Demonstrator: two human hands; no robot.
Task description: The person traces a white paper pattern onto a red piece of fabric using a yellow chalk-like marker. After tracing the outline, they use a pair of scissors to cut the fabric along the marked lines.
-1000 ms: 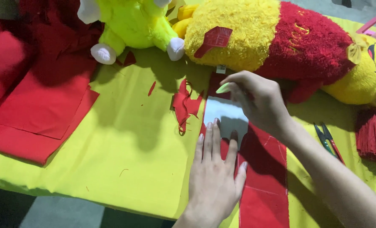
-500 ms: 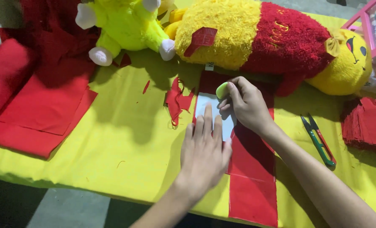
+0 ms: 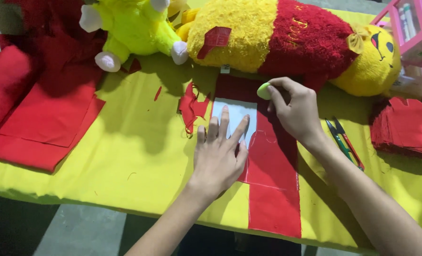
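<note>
A long red felt strip [image 3: 273,189] lies on the yellow cloth [image 3: 125,156], running toward me. A white paper template [image 3: 236,116] rests on the strip's far end. My left hand [image 3: 218,154] lies flat with fingers spread, pressing the template and strip down. My right hand [image 3: 296,109] pinches a small pale green chalk piece [image 3: 263,90] at the template's upper right corner. Faint chalk outlines show on the strip below the template.
Red felt scraps [image 3: 192,106] lie left of the template. Small snips [image 3: 344,142] rest to the right, beside a stack of cut red pieces [image 3: 405,128]. Folded red fabric [image 3: 40,114] is at left. Two plush toys, a yellow-and-red one [image 3: 287,42] and a neon yellow one [image 3: 130,28], line the far edge. A pink case [image 3: 410,28] is at top right.
My right hand has shifted with the chalk along the template's top right corner. My left hand stayed pressed on the template. The camera view moved slightly.
</note>
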